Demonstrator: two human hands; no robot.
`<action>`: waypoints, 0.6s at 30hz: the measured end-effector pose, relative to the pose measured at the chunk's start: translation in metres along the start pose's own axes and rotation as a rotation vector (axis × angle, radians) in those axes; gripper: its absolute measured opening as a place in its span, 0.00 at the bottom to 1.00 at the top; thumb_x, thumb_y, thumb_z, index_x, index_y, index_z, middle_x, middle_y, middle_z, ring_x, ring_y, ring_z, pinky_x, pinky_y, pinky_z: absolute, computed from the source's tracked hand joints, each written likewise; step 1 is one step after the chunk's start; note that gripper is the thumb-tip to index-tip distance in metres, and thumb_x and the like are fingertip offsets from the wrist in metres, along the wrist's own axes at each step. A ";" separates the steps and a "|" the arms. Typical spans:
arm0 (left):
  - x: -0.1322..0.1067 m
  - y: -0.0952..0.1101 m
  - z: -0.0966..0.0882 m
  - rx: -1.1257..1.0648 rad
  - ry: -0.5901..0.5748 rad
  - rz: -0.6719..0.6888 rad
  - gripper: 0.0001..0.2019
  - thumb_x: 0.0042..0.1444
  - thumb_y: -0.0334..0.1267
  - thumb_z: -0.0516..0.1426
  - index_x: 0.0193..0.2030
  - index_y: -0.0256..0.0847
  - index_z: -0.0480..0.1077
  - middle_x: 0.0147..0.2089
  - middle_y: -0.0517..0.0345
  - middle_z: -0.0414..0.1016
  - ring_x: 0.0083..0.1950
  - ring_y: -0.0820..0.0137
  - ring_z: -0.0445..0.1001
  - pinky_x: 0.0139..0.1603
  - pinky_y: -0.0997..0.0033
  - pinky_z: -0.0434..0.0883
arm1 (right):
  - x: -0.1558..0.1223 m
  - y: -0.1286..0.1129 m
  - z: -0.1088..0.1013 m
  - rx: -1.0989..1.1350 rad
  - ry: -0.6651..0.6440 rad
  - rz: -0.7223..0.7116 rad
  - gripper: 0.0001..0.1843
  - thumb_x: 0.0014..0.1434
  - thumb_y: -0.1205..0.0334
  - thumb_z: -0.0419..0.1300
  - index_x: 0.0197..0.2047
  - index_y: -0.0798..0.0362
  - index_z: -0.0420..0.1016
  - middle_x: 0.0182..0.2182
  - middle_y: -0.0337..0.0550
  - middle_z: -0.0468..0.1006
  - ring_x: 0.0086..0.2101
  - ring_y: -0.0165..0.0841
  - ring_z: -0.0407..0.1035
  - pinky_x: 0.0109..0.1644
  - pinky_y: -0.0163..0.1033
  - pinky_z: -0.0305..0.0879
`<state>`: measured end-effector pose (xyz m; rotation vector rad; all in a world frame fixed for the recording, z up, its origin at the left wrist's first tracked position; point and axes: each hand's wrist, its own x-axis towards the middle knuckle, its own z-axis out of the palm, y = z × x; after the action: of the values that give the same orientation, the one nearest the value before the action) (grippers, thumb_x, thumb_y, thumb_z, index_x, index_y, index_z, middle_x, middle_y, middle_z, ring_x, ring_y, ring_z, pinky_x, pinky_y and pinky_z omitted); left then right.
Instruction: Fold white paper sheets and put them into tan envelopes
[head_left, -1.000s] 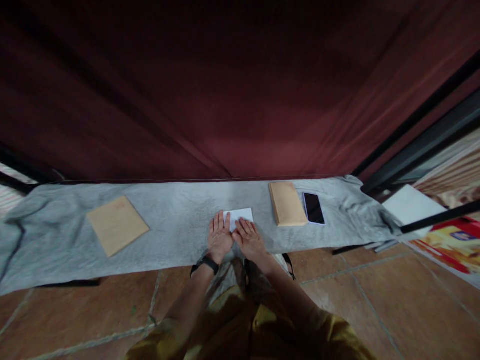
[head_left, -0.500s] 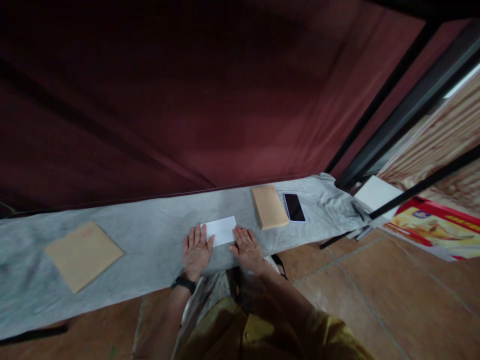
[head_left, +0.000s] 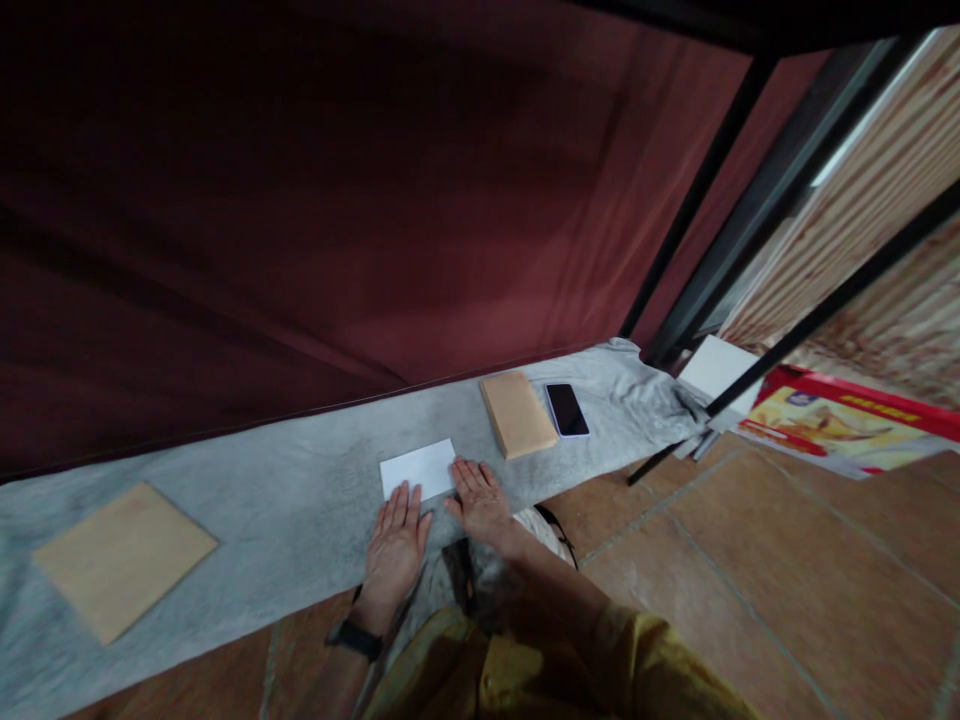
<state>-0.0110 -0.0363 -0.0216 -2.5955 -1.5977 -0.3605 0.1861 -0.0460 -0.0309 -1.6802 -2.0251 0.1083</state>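
Observation:
A white rectangle of paper (head_left: pixel 417 467) lies flat on the grey cloth, its edges straight; whether it is folded I cannot tell. My left hand (head_left: pixel 397 550) lies flat with fingers stretched out, its fingertips on the paper's near edge at the left. At the paper's right end rests my right hand (head_left: pixel 481 502), palm down and open, its fingertips touching the edge. Just right of the paper sits a stack of brown paper (head_left: pixel 519 412), with a dark-screened phone (head_left: pixel 568 410) beside it. A square brown sheet (head_left: pixel 124 562) lies off to the left.
The grey cloth (head_left: pixel 285 480) covers a long narrow surface against a dark red curtain (head_left: pixel 450 250). Black metal bars (head_left: pixel 701 190) slope at the right. A red and yellow printed box (head_left: pixel 840 425) and a white panel (head_left: pixel 720 372) stand beyond the right end, above the tiled floor (head_left: pixel 720 540).
My left hand has slid from the paper's left end to its near edge. My right hand stays at the right end. The whole view has shifted and tilted slightly.

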 end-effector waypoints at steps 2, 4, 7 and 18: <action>0.006 -0.001 -0.003 0.037 -0.050 -0.001 0.27 0.71 0.42 0.45 0.69 0.28 0.64 0.70 0.35 0.65 0.72 0.54 0.64 0.71 0.53 0.62 | 0.000 -0.002 -0.001 0.023 0.021 0.034 0.32 0.71 0.50 0.54 0.72 0.56 0.60 0.69 0.53 0.64 0.68 0.43 0.58 0.74 0.52 0.48; 0.014 0.000 -0.009 0.082 -0.102 0.001 0.24 0.71 0.39 0.46 0.67 0.27 0.66 0.68 0.34 0.68 0.69 0.55 0.68 0.69 0.55 0.65 | 0.002 -0.005 -0.001 0.062 0.037 0.092 0.31 0.70 0.52 0.56 0.72 0.54 0.62 0.68 0.51 0.66 0.67 0.42 0.59 0.73 0.52 0.49; 0.027 0.007 -0.017 0.173 -0.170 -0.005 0.22 0.69 0.33 0.47 0.66 0.29 0.67 0.66 0.32 0.70 0.65 0.54 0.71 0.61 0.56 0.72 | 0.010 -0.011 -0.002 0.155 0.026 0.206 0.29 0.66 0.60 0.58 0.69 0.51 0.66 0.66 0.50 0.70 0.65 0.42 0.63 0.71 0.52 0.53; 0.053 0.032 -0.028 0.243 -0.258 -0.047 0.21 0.65 0.25 0.47 0.62 0.28 0.68 0.52 0.29 0.74 0.50 0.54 0.78 0.42 0.59 0.78 | 0.048 -0.012 0.019 0.771 0.128 0.564 0.20 0.56 0.64 0.58 0.52 0.50 0.78 0.48 0.46 0.82 0.46 0.37 0.76 0.54 0.44 0.72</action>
<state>0.0355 -0.0099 0.0199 -2.5001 -1.6587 0.1659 0.1620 0.0015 -0.0278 -1.6011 -1.1237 0.8306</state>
